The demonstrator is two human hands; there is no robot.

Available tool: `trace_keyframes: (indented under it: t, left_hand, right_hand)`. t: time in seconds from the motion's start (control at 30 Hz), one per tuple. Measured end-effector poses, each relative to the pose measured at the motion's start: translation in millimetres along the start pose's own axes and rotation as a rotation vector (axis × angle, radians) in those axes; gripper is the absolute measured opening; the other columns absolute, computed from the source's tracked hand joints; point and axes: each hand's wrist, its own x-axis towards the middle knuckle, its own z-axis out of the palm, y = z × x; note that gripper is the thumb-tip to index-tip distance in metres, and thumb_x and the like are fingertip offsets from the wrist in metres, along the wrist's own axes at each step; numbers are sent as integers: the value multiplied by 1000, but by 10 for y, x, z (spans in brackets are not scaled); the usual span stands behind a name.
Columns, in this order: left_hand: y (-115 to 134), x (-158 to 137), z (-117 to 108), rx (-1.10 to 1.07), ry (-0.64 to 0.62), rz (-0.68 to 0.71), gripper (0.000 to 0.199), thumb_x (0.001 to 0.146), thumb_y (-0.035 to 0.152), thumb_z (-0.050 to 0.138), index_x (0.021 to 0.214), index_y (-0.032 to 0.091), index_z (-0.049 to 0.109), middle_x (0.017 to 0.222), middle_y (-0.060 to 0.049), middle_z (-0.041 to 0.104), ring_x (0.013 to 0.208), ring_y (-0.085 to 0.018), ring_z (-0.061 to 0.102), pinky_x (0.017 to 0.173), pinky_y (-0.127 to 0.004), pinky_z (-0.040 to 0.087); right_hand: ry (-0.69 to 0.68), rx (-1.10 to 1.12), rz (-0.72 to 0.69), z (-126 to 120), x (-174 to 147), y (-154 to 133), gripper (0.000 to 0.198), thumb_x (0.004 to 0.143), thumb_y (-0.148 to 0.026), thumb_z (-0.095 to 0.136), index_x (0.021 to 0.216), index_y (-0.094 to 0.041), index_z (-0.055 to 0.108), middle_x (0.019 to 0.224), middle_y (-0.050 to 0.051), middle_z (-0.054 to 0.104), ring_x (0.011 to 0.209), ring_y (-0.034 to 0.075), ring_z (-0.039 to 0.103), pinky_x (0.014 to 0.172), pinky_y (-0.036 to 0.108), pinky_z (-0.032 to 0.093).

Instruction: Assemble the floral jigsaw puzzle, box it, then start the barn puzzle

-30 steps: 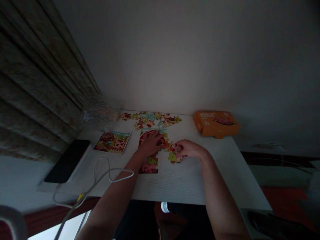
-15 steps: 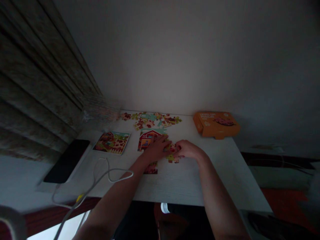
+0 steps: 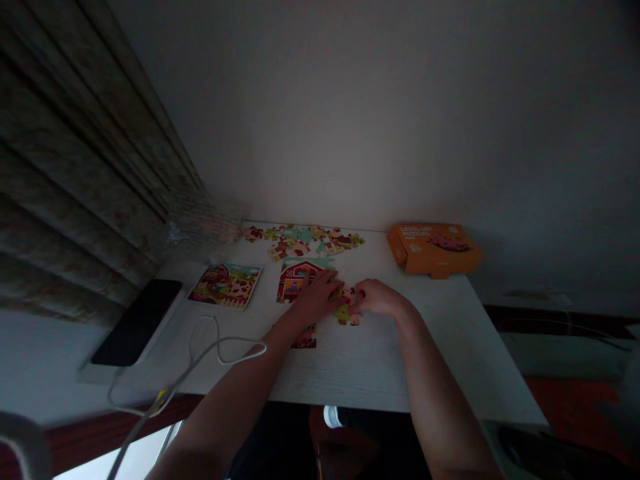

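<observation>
My left hand (image 3: 320,293) lies over the joined puzzle section with the red barn (image 3: 295,270), its fingers stretched out and resting on the pieces. To its right is a small cluster of joined puzzle pieces (image 3: 344,313) in green, pink and red. My right hand (image 3: 377,297) is at the right side of this cluster, fingers curled in a pinch on a puzzle piece that they mostly hide. Below my left wrist, a dark red puzzle section (image 3: 306,337) is partly covered by the forearm.
Loose puzzle pieces (image 3: 300,240) are spread along the wall. A picture card (image 3: 225,285) lies left, near a black phone (image 3: 137,323) and a white cable (image 3: 200,360). Bubble wrap (image 3: 200,223) sits at the curtain. An orange puzzle box (image 3: 435,250) stands back right.
My right hand has shifted very slightly to the right beside the cluster. My left hand stays spread on the pieces, and the view has moved a little.
</observation>
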Motion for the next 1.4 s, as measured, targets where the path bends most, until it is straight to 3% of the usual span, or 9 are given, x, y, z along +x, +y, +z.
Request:
trace_keyframes:
  t: [0.2, 0.6, 0.73, 0.83, 0.9, 0.97, 1.13, 1.23, 1.4]
  left_hand:
    - [2, -13, -4, 2, 11, 12, 43, 100, 50, 54, 135, 28, 64, 158, -9, 48, 149, -30, 38, 127, -60, 8]
    - [61, -54, -38, 18, -25, 63, 42, 101, 50, 52, 134, 28, 65, 158, -9, 48, 149, -29, 39, 127, -60, 13]
    - [45, -44, -54, -12, 11, 57, 41, 100, 48, 54, 134, 28, 65, 157, -9, 50, 146, -28, 44, 126, -54, 23]
    - [-208, 91, -265, -23, 219, -115, 35, 101, 39, 50, 128, 25, 68, 148, -7, 59, 136, -24, 54, 120, -42, 37]
    - [-515, 217, -505, 11, 404, -288, 33, 102, 30, 43, 123, 21, 68, 137, -9, 65, 128, -22, 59, 116, -36, 42]
    - [-871, 326, -758, 81, 518, -480, 32, 97, 23, 47, 124, 17, 64, 137, -13, 63, 129, -23, 58, 114, -35, 44]
    - [-1545, 423, -1093, 147, 487, -576, 44, 86, 12, 53, 130, 10, 58, 140, -22, 58, 133, -32, 54, 113, -46, 43]
    - [-1738, 420, -1107, 209, 411, -598, 37, 88, 15, 54, 123, 7, 61, 131, -24, 64, 126, -33, 59, 109, -45, 45]
    - [-1903, 453, -1152, 233, 288, -644, 31, 92, 23, 55, 120, 12, 66, 122, -18, 72, 114, -27, 66, 97, -33, 49]
  right_hand:
    - [37, 89, 7, -61, 10, 100, 28, 68, -36, 74, 61, -21, 51, 60, -6, 47, 60, 12, 41, 55, 27, 26]
    - [18, 72, -18, -18, 51, 130, 27, 66, -30, 76, 63, -22, 51, 61, -6, 48, 61, 13, 42, 56, 27, 25]
    - [143, 116, -30, -31, 86, 141, 30, 77, -38, 70, 63, -22, 48, 61, -5, 48, 61, 13, 43, 57, 27, 27]
    - [284, 126, -17, -48, 127, 164, 32, 84, -41, 63, 64, -23, 47, 62, -3, 52, 61, 14, 46, 58, 28, 28]
    - [351, 126, 3, -55, 150, 192, 30, 86, -41, 61, 66, -23, 47, 64, -1, 54, 62, 15, 47, 59, 28, 29]
    - [390, 115, 19, -55, 165, 219, 29, 87, -40, 60, 67, -23, 48, 65, -1, 56, 62, 16, 48, 59, 28, 30]
    - [390, 115, 22, -34, 165, 236, 27, 87, -38, 62, 69, -23, 49, 67, 0, 59, 63, 16, 51, 59, 27, 30]
    - [386, 125, 15, -23, 154, 226, 26, 87, -37, 64, 70, -23, 51, 69, 0, 61, 63, 15, 51, 58, 26, 30]
    - [396, 151, 9, -21, 139, 219, 23, 88, -34, 65, 71, -22, 55, 69, 0, 62, 63, 15, 52, 58, 26, 31]
